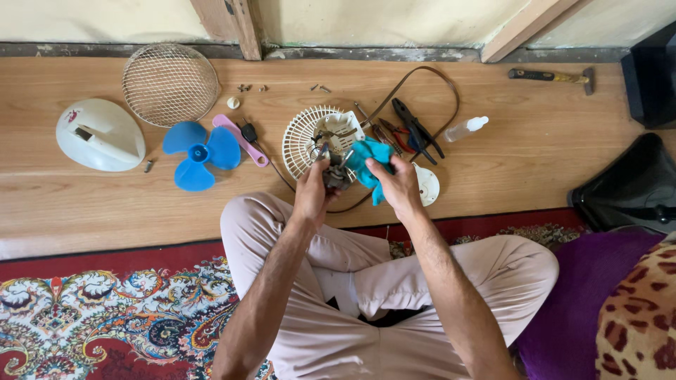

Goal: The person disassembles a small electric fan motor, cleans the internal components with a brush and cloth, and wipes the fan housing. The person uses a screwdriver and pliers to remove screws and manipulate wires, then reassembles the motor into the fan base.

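A: Entry. What's in your hands?

B: My left hand [312,191] is clamped around a small metal fan motor [334,173], held above my lap. My right hand [398,184] is closed on a blue cloth [367,160], pressed against the motor's right side.

A: Surroundings?

B: Just beyond my left hand lies the white rear grille [304,137]. Further left: blue fan blade [199,153], wire guard [170,83], white housing [98,134]. Beyond my right hand, pliers [417,129] and a small squeeze bottle [465,129]; a white round cap [427,184] just beside that hand. Hammer [553,76] far right, well apart.
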